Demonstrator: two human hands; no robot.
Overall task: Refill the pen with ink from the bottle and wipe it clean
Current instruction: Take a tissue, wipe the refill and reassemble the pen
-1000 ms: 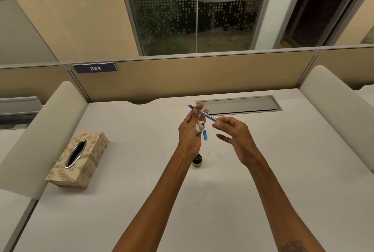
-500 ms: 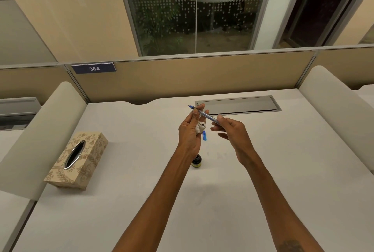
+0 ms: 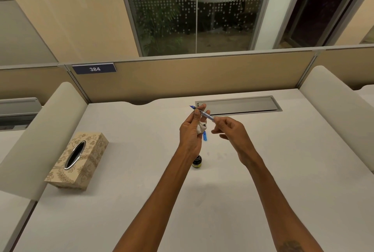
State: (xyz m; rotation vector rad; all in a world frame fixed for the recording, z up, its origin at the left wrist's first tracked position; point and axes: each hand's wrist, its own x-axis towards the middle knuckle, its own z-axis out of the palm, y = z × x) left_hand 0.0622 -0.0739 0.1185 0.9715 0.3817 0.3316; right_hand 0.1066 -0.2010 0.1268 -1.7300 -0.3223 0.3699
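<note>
Right hand (image 3: 230,130): moved in since earlier, now pinching pen (image 3: 202,112) rear. Left hand (image 3: 191,130): pinches barrel, tissue wad (image 3: 201,128) tucked. Pen: likely light, stiff, slippery; grip mid-barrel.

Two bare forearms in view, no sleeves, no gloves. Left hand (image 3: 190,132): no rings or watch visible; wrist bare. Right hand (image 3: 230,130): likewise unadorned, wrist bare. Dark tattoo (image 3: 290,246) on right forearm near lower frame edge; design partly cropped, not legible. Nails short; finer detail not resolvable.
</note>
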